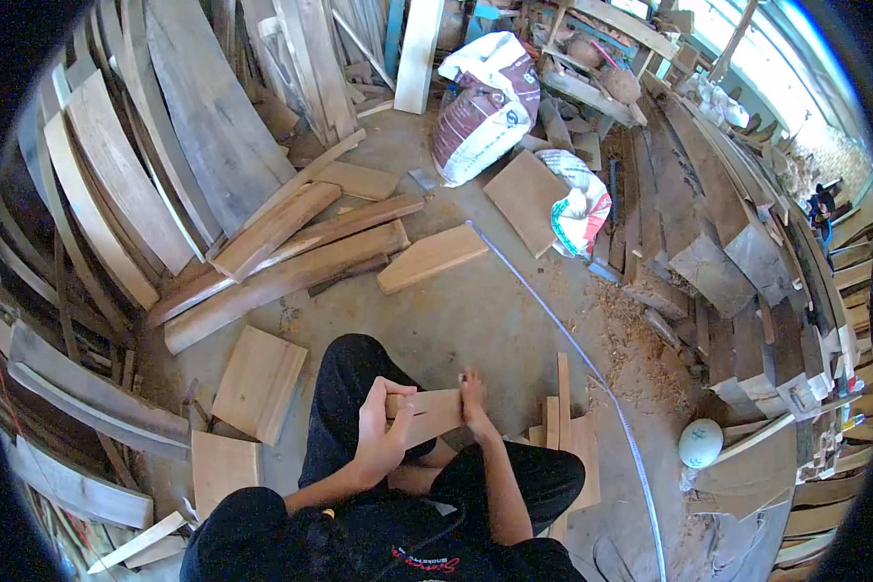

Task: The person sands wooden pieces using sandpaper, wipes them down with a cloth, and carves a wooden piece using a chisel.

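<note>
Holding the small board: our left hand is curled nearly closed on its left end; our right hand is mostly open, fingers extended, against its right end.
Small board: it sits above our lap, between the knees, with a short dark mark or slot on its upper face; from here we can't fairly say which.
Grip risk: the board could tip or drop onto our shins if the right palm slides off, because that hand doesn't wrap round the wood.
Skin risk: a rough edge could leave a splinter, as our hands are bare.
Blue-and-white strip: it crosses the floor to the right of our knees and could catch a foot if we stand carelessly.
Leaning planks: they line the floor's left edge; a knock at their feet could make some slide.
Stacked timber: along the floor's right edge, its uneven ends could snag a sleeve passing close.
Sacks: the purple-and-white sack and the smaller sack carry print we can't read.
Shirt: red lettering above smaller pale lettering, neither legible to us.
White ball: green markings, unreadable.
</note>
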Demonstrator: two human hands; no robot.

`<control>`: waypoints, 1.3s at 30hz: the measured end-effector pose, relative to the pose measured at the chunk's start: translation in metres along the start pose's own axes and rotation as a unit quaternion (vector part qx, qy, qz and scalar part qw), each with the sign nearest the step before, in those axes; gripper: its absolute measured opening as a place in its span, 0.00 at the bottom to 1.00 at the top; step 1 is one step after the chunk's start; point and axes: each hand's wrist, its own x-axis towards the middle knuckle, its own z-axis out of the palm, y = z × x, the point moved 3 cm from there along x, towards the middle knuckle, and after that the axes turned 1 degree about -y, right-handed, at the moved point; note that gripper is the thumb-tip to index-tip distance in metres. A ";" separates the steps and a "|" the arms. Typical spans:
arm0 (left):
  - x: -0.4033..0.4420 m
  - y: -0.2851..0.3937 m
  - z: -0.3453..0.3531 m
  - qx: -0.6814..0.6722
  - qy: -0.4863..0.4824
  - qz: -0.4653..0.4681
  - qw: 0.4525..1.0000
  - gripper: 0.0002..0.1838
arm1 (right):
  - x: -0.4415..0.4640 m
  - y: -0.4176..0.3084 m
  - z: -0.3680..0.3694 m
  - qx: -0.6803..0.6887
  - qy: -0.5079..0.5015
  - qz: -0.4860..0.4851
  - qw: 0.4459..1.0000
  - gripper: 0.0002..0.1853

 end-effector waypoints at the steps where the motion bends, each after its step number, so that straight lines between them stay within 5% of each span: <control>1: 0.000 -0.003 -0.001 0.003 0.001 0.000 1.000 0.07 | 0.005 0.024 -0.003 -0.003 -0.012 0.029 1.000 0.30; 5: 0.001 -0.005 0.003 0.005 -0.014 0.006 1.000 0.07 | 0.007 0.075 -0.010 -0.016 -0.002 0.089 0.996 0.30; 9: 0.008 -0.003 0.002 0.016 -0.015 0.012 1.000 0.06 | -0.002 0.040 -0.007 0.010 0.025 0.034 0.999 0.30; 15: 0.015 -0.012 0.002 0.015 -0.001 0.074 0.997 0.04 | -0.072 -0.178 0.000 0.067 0.060 -0.206 0.974 0.30; 17: 0.012 -0.013 -0.002 0.008 -0.008 0.020 1.000 0.05 | -0.105 -0.249 -0.010 0.073 0.041 -0.245 0.966 0.29; 25: 0.008 -0.024 -0.016 0.032 0.049 0.082 0.995 0.05 | -0.040 -0.085 0.004 0.056 0.013 -0.119 0.991 0.34; 33: 0.004 -0.018 -0.016 -0.029 0.065 0.028 0.997 0.06 | -0.082 -0.192 0.022 0.115 -0.050 -0.171 0.977 0.34; 39: 0.011 -0.049 -0.042 -0.030 0.124 0.007 0.992 0.06 | -0.041 -0.107 0.034 0.102 -0.047 -0.062 0.992 0.34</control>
